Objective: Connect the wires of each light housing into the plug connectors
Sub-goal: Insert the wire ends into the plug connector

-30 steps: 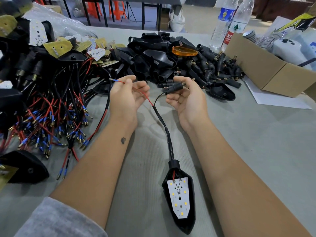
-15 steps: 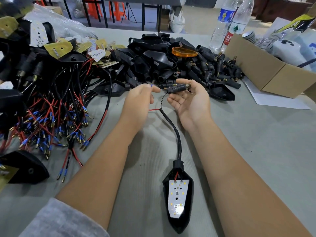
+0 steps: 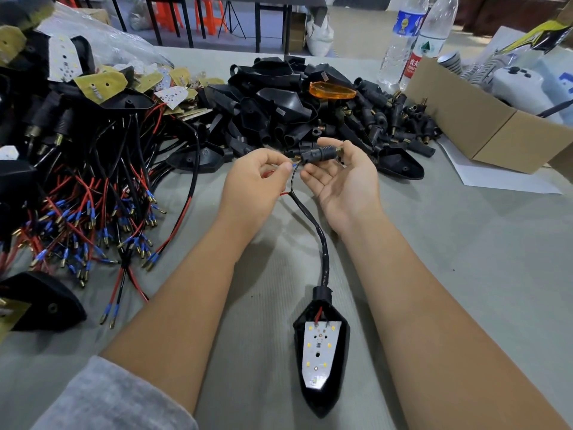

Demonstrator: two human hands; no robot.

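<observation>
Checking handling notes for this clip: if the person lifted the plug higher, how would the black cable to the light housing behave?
The cable curves loosely across the table, so it is probably floppy and would drape. The housing looks like thin plastic, likely light enough to drag along. The plug is ridged, so probably not slippery.

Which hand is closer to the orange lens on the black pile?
Right. The right hand, holding the plug connector, sits just below the orange lens. The left hand, pinching the wire end, lies farther down and left.
</observation>
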